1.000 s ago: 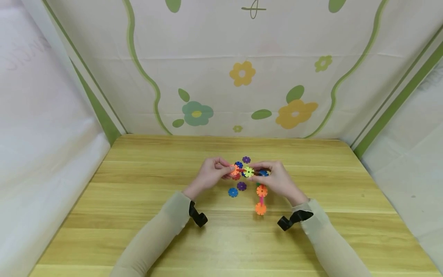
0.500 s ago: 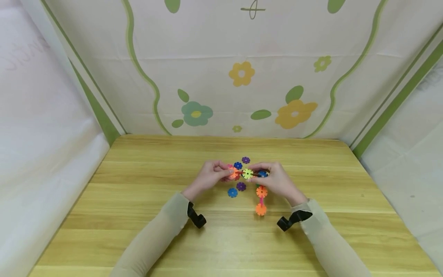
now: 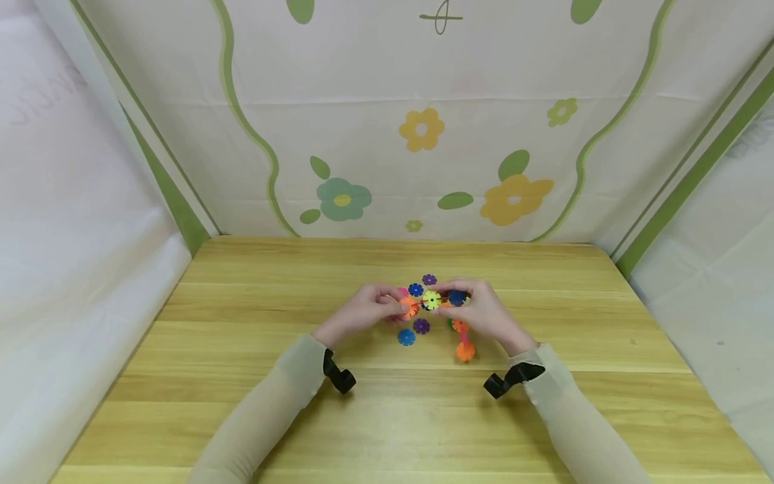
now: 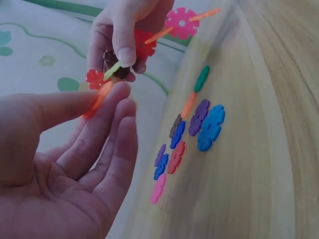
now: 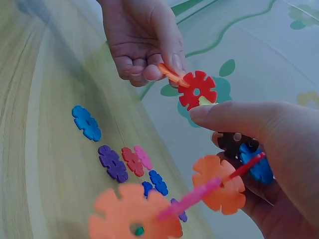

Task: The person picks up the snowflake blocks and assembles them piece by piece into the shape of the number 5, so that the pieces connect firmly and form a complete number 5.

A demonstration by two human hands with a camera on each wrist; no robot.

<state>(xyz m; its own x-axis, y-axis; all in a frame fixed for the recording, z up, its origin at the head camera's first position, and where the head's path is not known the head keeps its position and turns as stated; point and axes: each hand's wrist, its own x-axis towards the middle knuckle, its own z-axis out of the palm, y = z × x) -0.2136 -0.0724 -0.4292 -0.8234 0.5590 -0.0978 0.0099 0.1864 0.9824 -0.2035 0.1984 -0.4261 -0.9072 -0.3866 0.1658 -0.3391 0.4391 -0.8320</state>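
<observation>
My left hand (image 3: 370, 308) pinches an orange flower-shaped notched disc (image 5: 173, 75) between thumb and forefinger. That disc meets a red disc (image 5: 203, 82) at the left end of a chain of slotted-together plastic discs. My right hand (image 3: 484, 310) pinches the chain near a yellow-green disc (image 3: 431, 300) standing beside the red one. A brown disc (image 5: 230, 143) and a blue disc (image 3: 457, 298) lie under the right fingers. From there a branch hangs toward me, with a pink disc (image 4: 182, 23) between orange discs, the nearest orange disc (image 3: 465, 351) at its end.
Loose discs lie on the wooden table (image 3: 387, 417) beneath the hands: a light blue disc (image 3: 406, 337), a purple disc (image 3: 421, 326), a dark blue disc (image 3: 415, 289), a farther purple disc (image 3: 429, 279) and several others. A printed fabric wall (image 3: 363, 134) stands behind the table.
The chain has tilted in my right hand, its hanging end swinging up and to the right. My left hand and its orange disc have shifted slightly down. The loose discs lie where they were.
</observation>
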